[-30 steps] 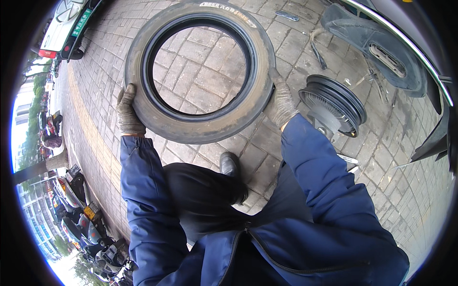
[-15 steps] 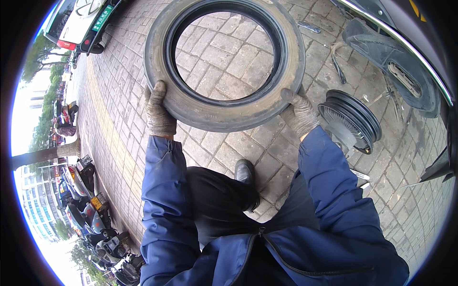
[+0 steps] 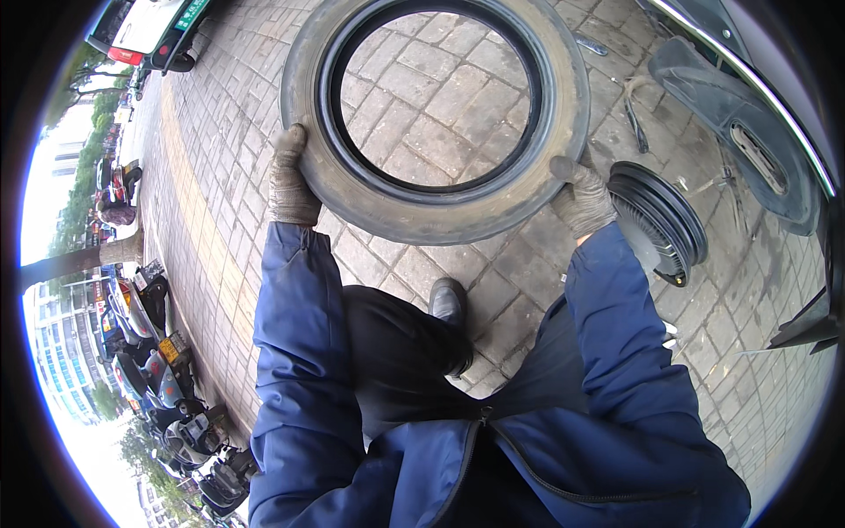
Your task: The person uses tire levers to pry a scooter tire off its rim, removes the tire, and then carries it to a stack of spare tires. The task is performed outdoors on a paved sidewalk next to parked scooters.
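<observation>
Both grips are closed on the dusty tire (image 3: pixel 422 218): the left hand (image 3: pixel 293 180) pinches its lower left and the right hand (image 3: pixel 585 195) its lower right, each thumb laid on the facing sidewall (most of the fingers are hidden behind the rubber). Soiled grey gloves cover both hands. The tire is held out in front of the person, and brick paving (image 3: pixel 519 273) shows through its open centre. Just beside the right hand, partly covered by it, a black wheel (image 3: pixel 662 201) rests tilted on the paving. Beyond that lie a dark slim tool (image 3: pixel 635 128) and, near the tire's right side, a flat tool (image 3: pixel 591 44). One dark boot (image 3: pixel 447 304) stands below the tire.
</observation>
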